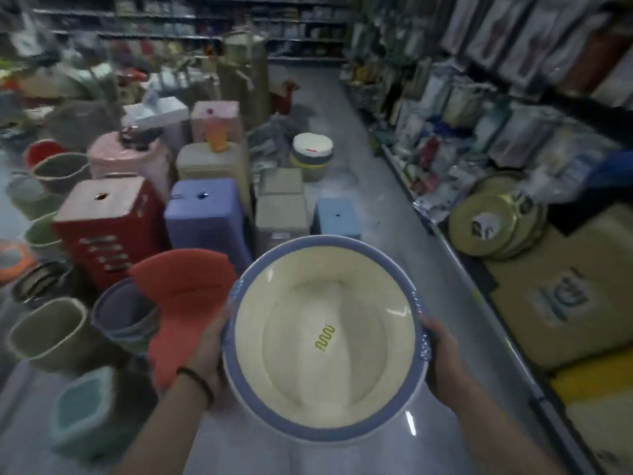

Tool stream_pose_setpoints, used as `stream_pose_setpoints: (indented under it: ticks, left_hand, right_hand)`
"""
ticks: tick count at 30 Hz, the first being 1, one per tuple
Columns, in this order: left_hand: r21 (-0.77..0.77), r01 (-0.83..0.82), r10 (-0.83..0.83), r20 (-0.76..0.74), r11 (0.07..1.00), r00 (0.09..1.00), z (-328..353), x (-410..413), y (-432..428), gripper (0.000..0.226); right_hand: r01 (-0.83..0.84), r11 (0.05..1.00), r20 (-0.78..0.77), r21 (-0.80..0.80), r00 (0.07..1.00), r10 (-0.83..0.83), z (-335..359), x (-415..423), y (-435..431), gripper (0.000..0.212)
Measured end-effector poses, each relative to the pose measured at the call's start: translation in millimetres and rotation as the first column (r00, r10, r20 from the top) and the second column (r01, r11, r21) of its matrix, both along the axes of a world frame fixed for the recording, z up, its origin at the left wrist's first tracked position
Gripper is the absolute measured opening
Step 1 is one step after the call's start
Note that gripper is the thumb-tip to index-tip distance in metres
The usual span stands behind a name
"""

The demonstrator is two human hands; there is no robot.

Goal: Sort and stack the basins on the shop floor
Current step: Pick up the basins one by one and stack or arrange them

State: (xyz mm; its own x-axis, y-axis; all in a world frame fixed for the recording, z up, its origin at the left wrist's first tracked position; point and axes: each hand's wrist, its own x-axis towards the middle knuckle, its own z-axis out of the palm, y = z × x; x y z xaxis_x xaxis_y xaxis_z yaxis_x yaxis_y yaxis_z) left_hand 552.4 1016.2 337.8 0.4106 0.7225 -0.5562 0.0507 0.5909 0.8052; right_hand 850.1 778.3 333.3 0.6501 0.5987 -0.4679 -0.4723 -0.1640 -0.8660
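A round basin (325, 341), cream inside with a blue rim and a small yellow mark on its bottom, is held up in front of me over the aisle floor. My left hand (209, 347) grips its left rim, and my right hand (442, 358) grips its right rim. A white edge under the blue rim hints at another basin nested beneath. Farther down the aisle a stack of round basins (311, 152), cream on top with grey and yellow bands, stands on the floor.
Stacks of plastic stools (209, 217) in red, purple, beige and blue fill the left. Bins and buckets (51, 334) crowd the near left. An orange plastic piece (185, 303) lies beside the basin. Shelves with goods (479, 125) and gold round trays (493, 221) line the right.
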Motion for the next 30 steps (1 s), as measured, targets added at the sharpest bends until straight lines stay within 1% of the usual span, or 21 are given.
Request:
stream_pose_setpoints:
  ticks: [1,2,3,4,5,7,9,12,13,15,18,19,21,23,26,27,29,30]
  left_hand:
    - [0.006,0.044,-0.044,-0.01,0.999,0.999,4.3,30.0,11.1,0.034]
    - [0.022,0.093,-0.094,0.011,0.995,0.996,6.6,61.3,20.1,0.034]
    - [0.063,0.143,-0.147,0.063,0.988,0.987,8.1,91.3,27.6,0.04]
    - [0.096,0.15,-0.16,0.11,0.984,0.981,5.5,119.9,34.5,0.05]
    - [0.086,0.128,-0.138,0.134,0.988,0.981,5.2,151.9,42.9,0.063]
    - [0.035,0.151,-0.155,0.16,0.988,0.975,11.1,219.2,47.9,0.074]
    - [0.012,0.168,-0.168,0.138,0.986,0.976,11.5,290.3,40.0,0.069]
    - [-0.034,0.162,-0.15,0.228,0.986,0.962,27.3,375.2,18.7,0.035]
    - [-0.029,0.154,-0.143,0.238,0.988,0.961,36.6,402.5,18.0,0.031]
    - [-0.014,0.146,-0.139,0.238,0.989,0.961,44.7,447.7,25.5,0.038]
    - [-0.023,0.13,-0.123,0.208,0.991,0.97,49.1,510.8,38.7,0.046]
    - [-0.014,0.129,-0.123,0.208,0.992,0.97,49.8,531.2,43.9,0.047]
    - [0.012,0.098,-0.098,0.216,0.995,0.971,49.0,575.4,57.1,0.045]
    - [0.036,0.061,-0.067,0.211,0.998,0.975,42.8,621.7,75.2,0.041]
    - [0.053,0.032,-0.042,0.208,0.998,0.977,29.1,699.6,109.1,0.039]
    - [0.046,0.033,-0.042,0.2,0.998,0.979,27.1,728.2,123.3,0.04]
    - [0.028,0.027,-0.032,0.198,0.999,0.98,29.4,788.2,151.7,0.042]
    - [0.012,0.022,-0.024,0.176,1.0,0.984,29.7,819.9,165.2,0.043]
  right_hand:
    - [0.039,0.999,0.001,0.024,0.999,-0.039,2.7,16.5,-2.0,0.05]
    - [0.076,0.996,-0.005,0.047,0.997,-0.076,2.6,34.9,-5.4,0.046]
    - [0.116,0.992,-0.014,0.058,0.993,-0.116,1.5,54.5,-9.3,0.04]
    - [0.151,0.986,-0.02,0.064,0.988,-0.15,0.9,74.0,-12.7,0.036]
    - [0.177,0.981,-0.023,0.074,0.984,-0.175,3.5,94.8,-13.4,0.034]
    - [0.206,0.974,-0.011,0.089,0.979,-0.206,9.3,143.9,-12.2,0.032]
    - [0.233,0.969,0.006,0.081,0.972,-0.234,9.2,201.6,-17.9,0.029]
    - [0.252,0.96,0.005,0.124,0.967,-0.255,12.7,292.3,-25.9,0.03]
    - [0.255,0.959,0.004,0.125,0.966,-0.257,17.0,323.1,-22.1,0.032]
    - [0.246,0.963,0.011,0.106,0.969,-0.249,26.7,378.9,-8.3,0.034]
    - [0.226,0.97,0.006,0.092,0.974,-0.228,33.3,453.0,14.8,0.027]
    - [0.229,0.969,0.007,0.09,0.973,-0.23,34.0,477.7,22.5,0.029]
    - [0.207,0.974,0.001,0.092,0.978,-0.208,34.8,529.6,40.5,0.036]
    - [0.166,0.983,0.003,0.078,0.986,-0.167,31.6,582.2,61.5,0.038]
    - [0.187,0.981,-0.009,0.049,0.982,-0.186,24.6,660.9,99.0,0.043]
    - [0.201,0.979,-0.002,0.027,0.98,-0.201,25.0,688.5,113.0,0.042]
    - [0.263,0.965,0.035,-0.014,0.964,-0.262,25.3,743.0,140.3,0.027]
    - [0.285,0.958,0.037,-0.038,0.958,-0.284,28.1,771.0,153.1,0.023]
